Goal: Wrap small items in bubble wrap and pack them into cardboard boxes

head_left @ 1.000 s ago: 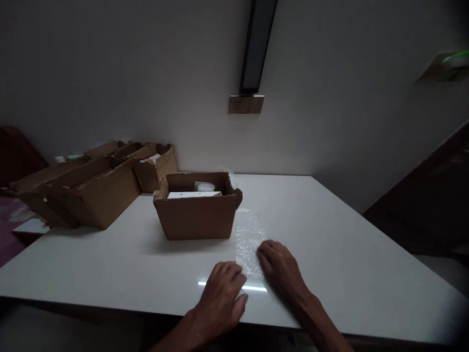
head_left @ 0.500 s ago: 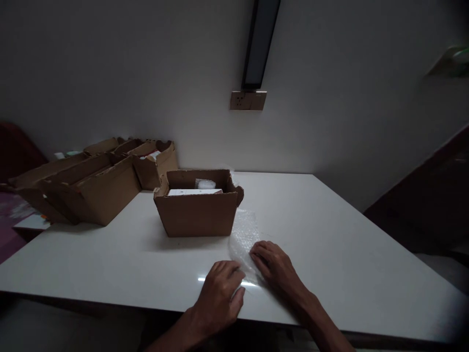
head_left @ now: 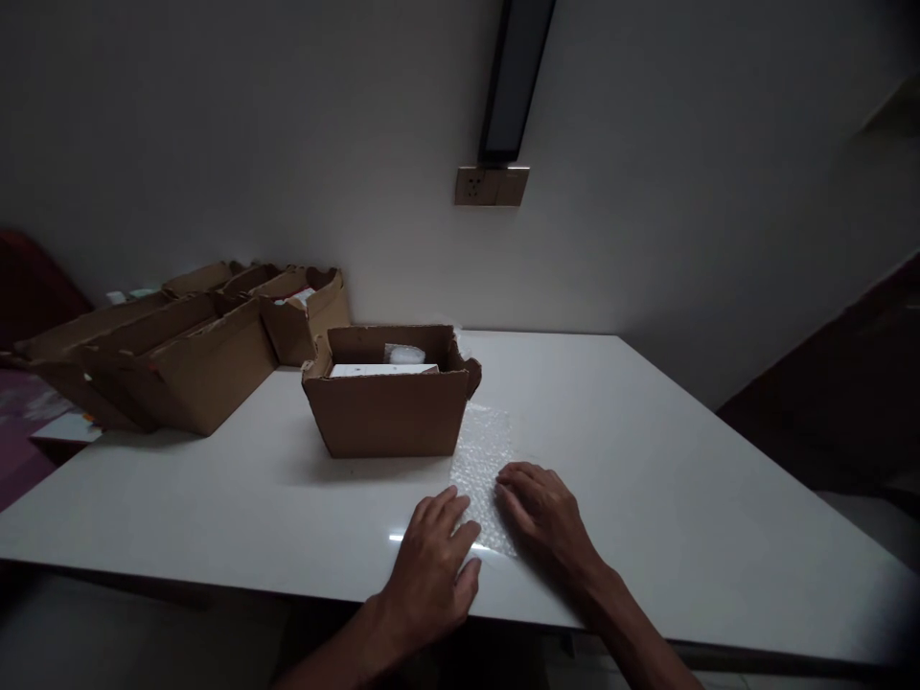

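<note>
A sheet of clear bubble wrap (head_left: 483,458) lies flat on the white table (head_left: 647,460), just right of an open cardboard box (head_left: 392,407). My left hand (head_left: 431,565) rests palm down at the sheet's near left edge, fingers stretched out on it. My right hand (head_left: 546,513) lies flat on the sheet's near right part, fingers spread. Neither hand holds anything. Inside the box I see a white flat item (head_left: 380,370) and a small pale object behind it.
Several longer open cardboard boxes (head_left: 179,359) stand at the table's back left, against the wall. A wall socket (head_left: 491,186) and a dark vertical strip sit above the table. Dark furniture stands at the right.
My left hand's fingers have uncurled and now lie flat on the bubble wrap. The sheet, briefly bunched, lies smoother. My right hand shifted slightly left.
</note>
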A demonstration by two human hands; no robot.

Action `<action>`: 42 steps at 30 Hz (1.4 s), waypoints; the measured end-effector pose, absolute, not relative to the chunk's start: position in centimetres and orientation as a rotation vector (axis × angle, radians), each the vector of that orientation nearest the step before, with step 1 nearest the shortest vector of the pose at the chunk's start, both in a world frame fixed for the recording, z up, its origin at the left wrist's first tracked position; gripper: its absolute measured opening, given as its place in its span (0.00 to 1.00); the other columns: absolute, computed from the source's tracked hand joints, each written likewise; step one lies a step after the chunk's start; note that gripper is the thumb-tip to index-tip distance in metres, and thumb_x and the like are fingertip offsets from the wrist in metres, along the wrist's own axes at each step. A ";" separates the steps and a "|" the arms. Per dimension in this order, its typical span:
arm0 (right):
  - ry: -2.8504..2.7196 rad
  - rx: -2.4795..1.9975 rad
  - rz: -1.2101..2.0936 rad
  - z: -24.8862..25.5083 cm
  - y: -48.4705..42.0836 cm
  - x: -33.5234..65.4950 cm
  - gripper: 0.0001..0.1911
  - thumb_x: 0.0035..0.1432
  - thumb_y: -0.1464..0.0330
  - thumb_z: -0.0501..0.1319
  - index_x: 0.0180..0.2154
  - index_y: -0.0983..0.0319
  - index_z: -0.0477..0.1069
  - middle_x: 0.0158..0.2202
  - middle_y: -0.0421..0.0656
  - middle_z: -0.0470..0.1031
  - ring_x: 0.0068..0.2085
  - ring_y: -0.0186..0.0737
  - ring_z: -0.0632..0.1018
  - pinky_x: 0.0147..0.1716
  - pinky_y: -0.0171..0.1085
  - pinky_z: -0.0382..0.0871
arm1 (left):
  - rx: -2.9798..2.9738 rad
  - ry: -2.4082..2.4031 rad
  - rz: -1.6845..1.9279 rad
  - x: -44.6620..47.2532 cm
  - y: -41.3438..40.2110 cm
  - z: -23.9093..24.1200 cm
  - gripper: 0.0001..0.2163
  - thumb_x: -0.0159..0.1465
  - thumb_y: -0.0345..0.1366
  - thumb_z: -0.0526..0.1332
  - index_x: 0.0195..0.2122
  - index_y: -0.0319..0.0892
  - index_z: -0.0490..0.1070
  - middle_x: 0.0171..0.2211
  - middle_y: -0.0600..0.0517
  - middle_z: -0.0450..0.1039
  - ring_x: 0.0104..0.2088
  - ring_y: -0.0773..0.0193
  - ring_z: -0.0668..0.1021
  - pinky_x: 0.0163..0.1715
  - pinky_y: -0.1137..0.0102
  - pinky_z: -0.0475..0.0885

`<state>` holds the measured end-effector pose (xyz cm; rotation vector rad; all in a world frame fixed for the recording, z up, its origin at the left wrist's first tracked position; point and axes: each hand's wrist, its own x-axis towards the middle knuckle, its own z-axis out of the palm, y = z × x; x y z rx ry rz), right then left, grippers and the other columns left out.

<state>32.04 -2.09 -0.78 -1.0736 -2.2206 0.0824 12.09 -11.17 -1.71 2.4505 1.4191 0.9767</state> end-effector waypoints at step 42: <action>-2.344 -1.002 0.318 -0.8 -3.1 33.3 0.10 0.61 0.65 0.61 0.42 0.58 0.78 0.47 0.48 0.79 0.49 0.48 0.77 0.48 0.49 0.70 | 2.410 1.215 1.014 12.2 -10.7 -2.0 0.11 0.55 0.21 0.57 0.37 0.42 0.69 0.42 0.48 0.74 0.46 0.57 0.74 0.47 0.61 0.69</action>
